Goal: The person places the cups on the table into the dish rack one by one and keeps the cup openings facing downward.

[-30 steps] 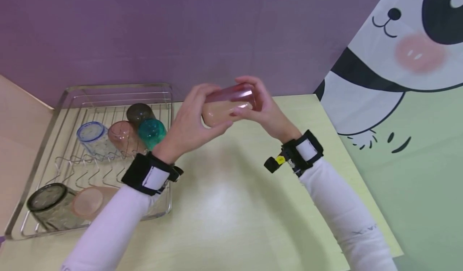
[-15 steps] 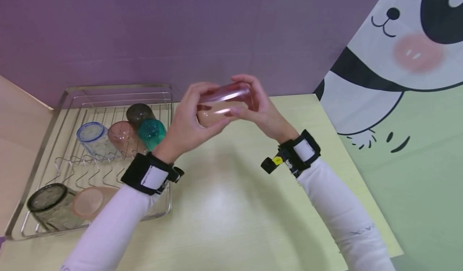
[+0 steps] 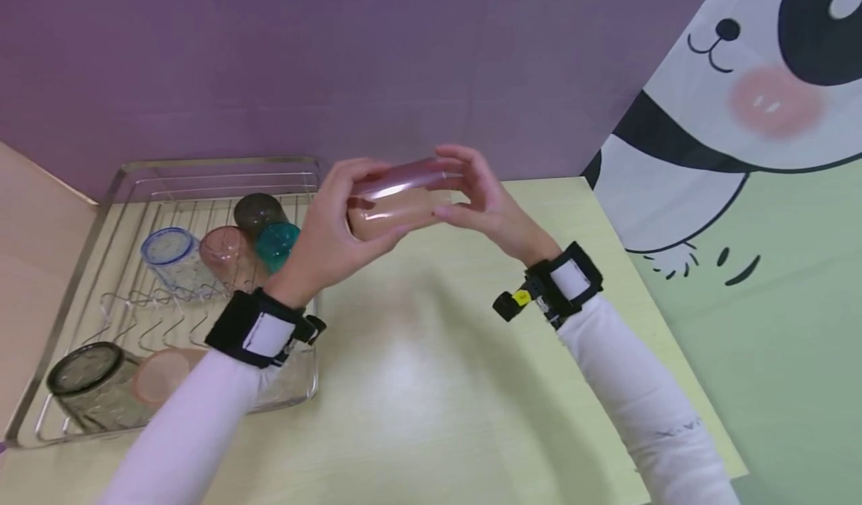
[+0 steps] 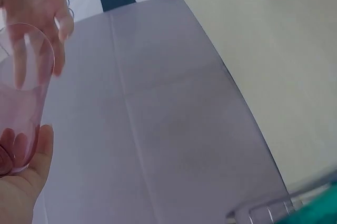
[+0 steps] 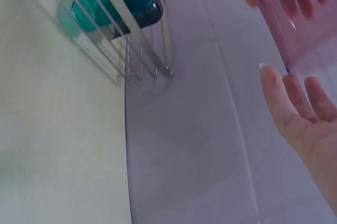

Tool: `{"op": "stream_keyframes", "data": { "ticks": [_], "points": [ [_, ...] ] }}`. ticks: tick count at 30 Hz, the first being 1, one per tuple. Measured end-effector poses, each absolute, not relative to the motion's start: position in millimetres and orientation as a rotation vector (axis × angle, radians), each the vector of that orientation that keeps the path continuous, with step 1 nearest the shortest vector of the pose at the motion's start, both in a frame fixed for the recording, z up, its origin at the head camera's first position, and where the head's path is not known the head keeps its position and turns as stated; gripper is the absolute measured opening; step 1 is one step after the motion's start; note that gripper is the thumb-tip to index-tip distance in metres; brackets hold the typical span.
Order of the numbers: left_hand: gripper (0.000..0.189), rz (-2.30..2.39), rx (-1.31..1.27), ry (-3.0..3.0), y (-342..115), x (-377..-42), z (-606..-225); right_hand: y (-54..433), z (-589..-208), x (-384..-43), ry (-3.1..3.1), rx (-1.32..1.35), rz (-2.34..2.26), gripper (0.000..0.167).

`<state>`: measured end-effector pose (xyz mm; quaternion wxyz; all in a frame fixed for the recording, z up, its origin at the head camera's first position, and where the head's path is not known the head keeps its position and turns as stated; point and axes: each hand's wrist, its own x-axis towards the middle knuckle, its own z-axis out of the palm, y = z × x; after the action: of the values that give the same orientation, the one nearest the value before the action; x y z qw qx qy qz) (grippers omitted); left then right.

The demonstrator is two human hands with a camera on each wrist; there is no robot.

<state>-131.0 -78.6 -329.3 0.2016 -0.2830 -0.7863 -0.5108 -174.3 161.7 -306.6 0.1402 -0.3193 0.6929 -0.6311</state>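
Note:
A transparent pink drinking glass (image 3: 397,191) lies nearly sideways in the air above the back of the table. My left hand (image 3: 323,232) grips its base end, thumb below and fingers over the top. At the rim end, my right hand (image 3: 498,217) has its thumb and fingers spread apart. In the right wrist view, the fingertips of that hand (image 5: 316,124) sit right by the rim of the tinted glass (image 5: 300,29). Through the clear wall of the glass (image 4: 23,98), some right fingers show in the left wrist view.
A wire dish rack (image 3: 218,162) stands on the table (image 3: 417,385) at left. It holds a blue-rimmed glass (image 3: 171,254), a pink glass (image 3: 229,254), a teal glass (image 3: 277,243) and several others. A purple wall (image 3: 404,56) rises behind; a panda mural (image 3: 754,108) is at right.
The left hand has carried the glass slightly leftward. The right hand stays near its earlier place, its fingers now looser and further out at the rim, where they earlier overlapped the glass more.

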Motion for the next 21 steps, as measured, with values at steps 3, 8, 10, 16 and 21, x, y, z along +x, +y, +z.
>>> {"op": "stream_keyframes", "data": {
  "ticks": [3, 8, 10, 16, 21],
  "points": [
    [0.072, -1.427, -0.746, -2.225, -88.5, -129.6, -330.8, 168.6, -309.3, -176.9, 2.048, -0.877, -1.803, 0.077],
    [0.071, -1.368, -0.707, -2.234, -104.3, -128.6, -331.4, 181.3, -314.8, -180.4, 2.106, -0.822, -1.762, 0.076],
    [0.072, -1.313, -0.688, -2.253, -111.5, -126.0, -331.2, 187.6, -317.8, -180.8, 2.125, -0.789, -1.744, 0.075],
    [0.071, -1.138, -0.604, -2.311, -132.6, -118.9, -331.2, 210.5, -330.4, -183.9, 2.203, -0.67, -1.676, 0.069],
    [0.068, -1.077, -0.563, -2.332, -145.3, -114.2, -328.7, 225.6, -339.8, -188.8, 2.264, -0.618, -1.624, 0.065]
  ]
}}
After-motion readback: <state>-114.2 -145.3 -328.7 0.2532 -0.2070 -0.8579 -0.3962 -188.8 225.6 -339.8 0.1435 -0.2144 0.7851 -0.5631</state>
